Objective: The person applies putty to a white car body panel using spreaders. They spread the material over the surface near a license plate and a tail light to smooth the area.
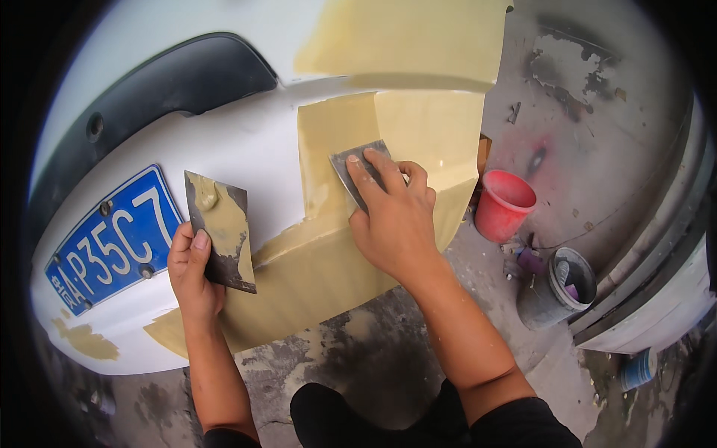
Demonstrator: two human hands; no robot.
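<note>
My left hand [196, 265] grips a dark flat metal plate [231, 265] by its lower left edge, with a smear of yellowish body filler [224, 220] on its face. Fingers pressed flat along its back, my right hand [396, 213] holds a grey putty scraper [351, 168]. That scraper lies against the white car's rear bumper [272, 179], over a broad patch of yellow filler [336, 123]. More filler [403, 33] coats the panel above, and another coat [321, 291] covers the lower bumper.
A blue licence plate [116, 235] sits left of my left hand, below a black trim strip [202, 71]. Right of the car, a red bucket [504, 205] and a grey bucket [556, 287] stand on the stained concrete floor [478, 287]. A blue can [638, 369] lies near a light-coloured panel [657, 321].
</note>
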